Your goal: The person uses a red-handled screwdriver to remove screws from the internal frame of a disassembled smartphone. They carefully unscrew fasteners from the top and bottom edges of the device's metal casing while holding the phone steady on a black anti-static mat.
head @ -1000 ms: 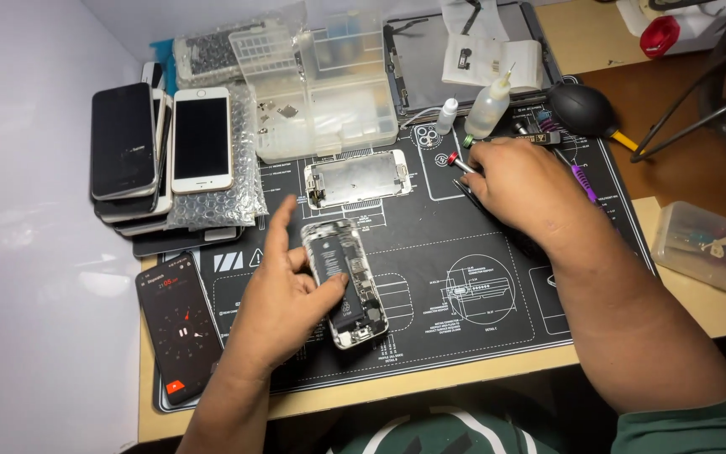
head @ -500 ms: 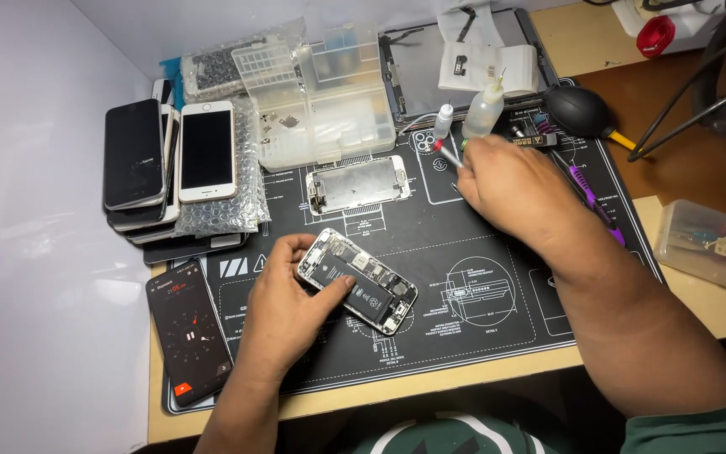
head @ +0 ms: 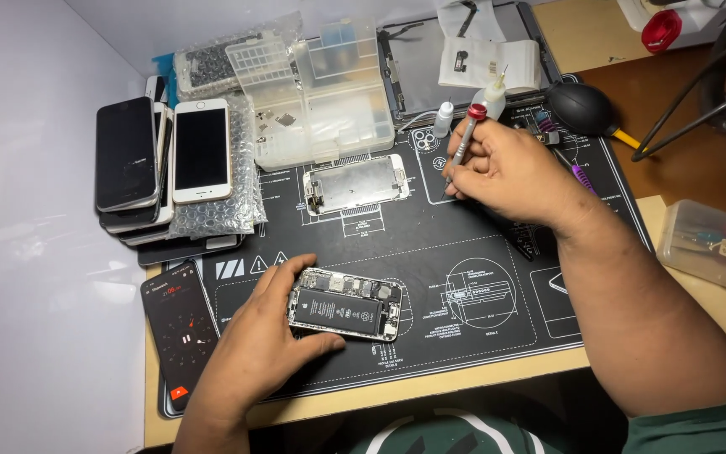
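Black repair mat (head: 464,252) covers the bench, with printed white outlines across it. Since half a second ago, your left hand (head: 258,345) has turned the opened phone (head: 344,304) from a diagonal to nearly level and drawn it toward the near mat edge. Your right hand (head: 510,168) has lifted off the mat and now holds a red-capped screwdriver (head: 464,147) upright, its fingers closed around the shaft. The left fingers clasp the phone's left end, thumb along its lower edge. The phone lies screen-side off, showing a black battery, metal shields and small boards. A detached screen panel (head: 355,183) lies above it, well apart.
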